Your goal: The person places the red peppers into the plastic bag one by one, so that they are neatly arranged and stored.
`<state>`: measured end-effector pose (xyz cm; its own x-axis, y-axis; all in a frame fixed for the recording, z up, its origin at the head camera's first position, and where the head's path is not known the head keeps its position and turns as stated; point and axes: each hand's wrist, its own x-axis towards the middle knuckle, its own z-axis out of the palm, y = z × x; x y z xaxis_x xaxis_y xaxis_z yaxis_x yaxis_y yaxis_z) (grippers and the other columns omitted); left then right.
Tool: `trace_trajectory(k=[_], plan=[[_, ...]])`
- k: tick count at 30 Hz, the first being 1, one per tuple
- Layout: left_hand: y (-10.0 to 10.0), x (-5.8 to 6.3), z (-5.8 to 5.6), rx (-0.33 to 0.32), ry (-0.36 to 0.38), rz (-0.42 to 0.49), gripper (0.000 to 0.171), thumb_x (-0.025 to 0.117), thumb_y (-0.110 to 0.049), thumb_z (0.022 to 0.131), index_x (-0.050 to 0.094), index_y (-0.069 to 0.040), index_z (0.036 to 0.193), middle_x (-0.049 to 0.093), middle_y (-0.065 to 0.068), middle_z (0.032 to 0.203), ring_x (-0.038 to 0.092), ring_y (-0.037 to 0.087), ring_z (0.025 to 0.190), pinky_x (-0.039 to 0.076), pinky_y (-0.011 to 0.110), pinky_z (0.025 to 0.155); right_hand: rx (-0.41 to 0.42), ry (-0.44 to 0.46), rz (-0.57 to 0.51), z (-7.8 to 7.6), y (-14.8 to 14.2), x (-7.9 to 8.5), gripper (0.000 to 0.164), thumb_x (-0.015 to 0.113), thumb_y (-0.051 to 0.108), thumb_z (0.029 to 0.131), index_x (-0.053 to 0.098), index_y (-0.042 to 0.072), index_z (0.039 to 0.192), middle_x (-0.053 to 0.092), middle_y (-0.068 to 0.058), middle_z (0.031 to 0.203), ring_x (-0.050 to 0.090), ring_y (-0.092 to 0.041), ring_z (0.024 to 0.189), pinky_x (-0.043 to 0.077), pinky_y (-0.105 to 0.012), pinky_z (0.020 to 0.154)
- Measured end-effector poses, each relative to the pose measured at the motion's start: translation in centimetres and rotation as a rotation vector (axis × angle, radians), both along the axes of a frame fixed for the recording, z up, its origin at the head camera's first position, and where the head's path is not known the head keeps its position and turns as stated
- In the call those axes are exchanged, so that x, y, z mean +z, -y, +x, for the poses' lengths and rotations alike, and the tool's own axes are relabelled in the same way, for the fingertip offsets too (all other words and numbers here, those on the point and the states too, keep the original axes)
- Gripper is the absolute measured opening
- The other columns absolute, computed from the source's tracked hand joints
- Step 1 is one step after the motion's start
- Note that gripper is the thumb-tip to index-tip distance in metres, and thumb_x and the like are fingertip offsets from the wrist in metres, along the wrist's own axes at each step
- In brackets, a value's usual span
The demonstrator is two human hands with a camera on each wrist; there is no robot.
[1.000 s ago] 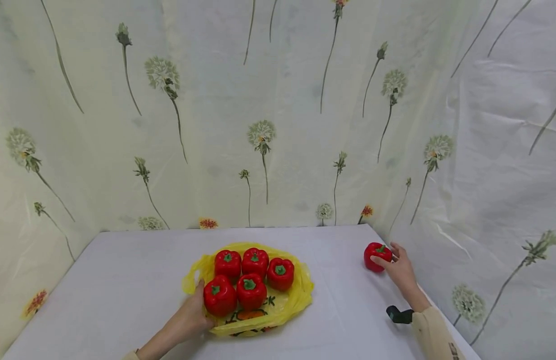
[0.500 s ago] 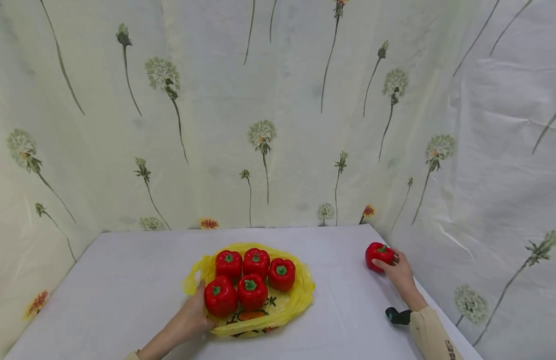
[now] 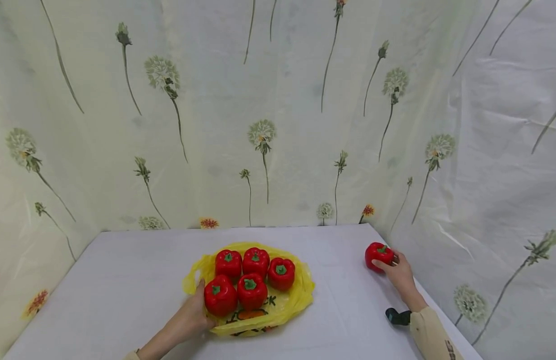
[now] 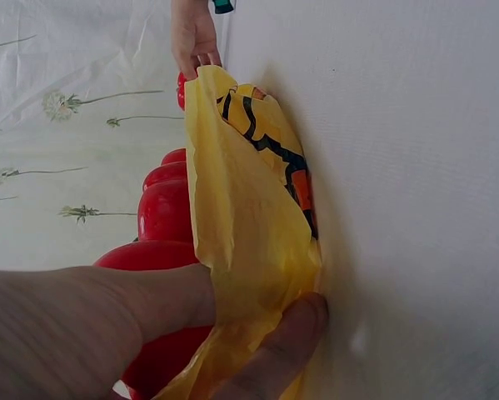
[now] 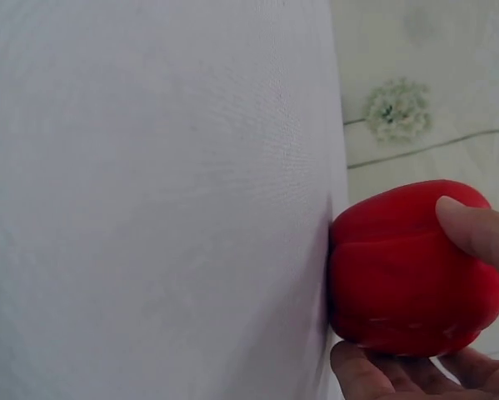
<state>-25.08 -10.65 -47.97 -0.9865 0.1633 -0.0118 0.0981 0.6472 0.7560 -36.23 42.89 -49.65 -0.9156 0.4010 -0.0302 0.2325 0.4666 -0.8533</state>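
Observation:
In the head view a yellow plastic bag (image 3: 300, 297) lies spread on the white-covered table, with several red bell peppers (image 3: 220, 296) sitting on it, green stems up. My left hand (image 3: 194, 311) grips the bag's near left edge; the left wrist view shows the yellow plastic (image 4: 241, 200) between its thumb and fingers. Far to the right, my right hand (image 3: 400, 276) holds a single bell pepper (image 3: 377, 257). In the right wrist view the thumb presses one side of this pepper (image 5: 416, 275) and the fingers curl under the other. It appears to rest against the tabletop.
A dark green object (image 3: 398, 316) shows beside the right sleeve, at the wrist. Behind and beside the table (image 3: 341, 310) hangs a pale curtain (image 3: 214, 125) printed with dandelions. The table's right edge runs close to the right forearm.
My right hand's fingers, earlier stretched out beside the lone bell pepper, have closed round it. The pepper has barely moved. The left hand and the bag stay as they were.

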Motion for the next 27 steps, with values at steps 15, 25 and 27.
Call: trace_trajectory(k=[15, 25, 27], plan=[[0.07, 0.04, 0.22, -0.004, -0.033, -0.001, 0.114, 0.086, 0.003, 0.055, 0.015, 0.021, 0.142, 0.050, 0.037, 0.131, 0.053, 0.045, 0.120, 0.044, 0.057, 0.100, -0.035, -0.021, -0.011, 0.13, -0.14, -0.21, 0.094, 0.071, 0.033, 0.087, 0.013, -0.001, 0.152, 0.023, -0.032, 0.152, 0.024, -0.048, 0.137, 0.035, -0.059, 0.109], [-0.06, 0.13, 0.09, 0.002, -0.019, -0.030, 0.114, 0.087, 0.002, 0.055, 0.017, 0.020, 0.143, 0.050, 0.035, 0.132, 0.054, 0.043, 0.119, 0.047, 0.055, 0.098, -0.035, -0.013, -0.021, 0.62, -0.16, -0.27, 0.097, 0.072, 0.034, 0.085, 0.012, -0.001, 0.152, 0.020, -0.032, 0.153, 0.022, -0.049, 0.138, 0.035, -0.060, 0.108], [-0.09, 0.18, 0.02, -0.001, -0.013, -0.033, 0.114, 0.087, 0.002, 0.055, 0.017, 0.020, 0.143, 0.050, 0.035, 0.133, 0.054, 0.043, 0.119, 0.047, 0.055, 0.098, -0.028, -0.015, -0.015, 0.89, 0.07, 0.05, 0.099, 0.073, 0.037, 0.084, 0.012, 0.000, 0.152, 0.021, -0.031, 0.153, 0.023, -0.049, 0.138, 0.038, -0.060, 0.106]])
